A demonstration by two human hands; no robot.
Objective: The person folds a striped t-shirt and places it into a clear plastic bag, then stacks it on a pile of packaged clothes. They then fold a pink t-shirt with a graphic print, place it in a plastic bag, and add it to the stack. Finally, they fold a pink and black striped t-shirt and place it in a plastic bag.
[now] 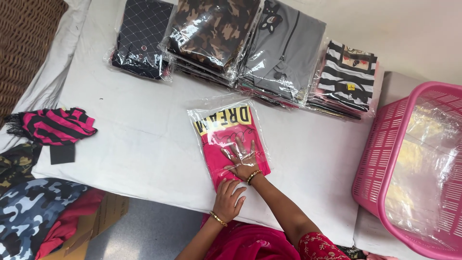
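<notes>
A folded pink garment with a yellow band lies in a clear plastic bag on the white table. My right hand lies flat on the garment's near half, fingers spread, and the shiny film seems to cover the fingers. My left hand rests at the bag's near end, fingers apart, touching the pink cloth. Both wrists wear gold bangles.
Stacks of bagged garments line the far edge: black quilted, camouflage, grey, striped. A pink plastic basket holding clear bags stands at the right. Loose clothes, pink-striped and blue camouflage, lie at the left.
</notes>
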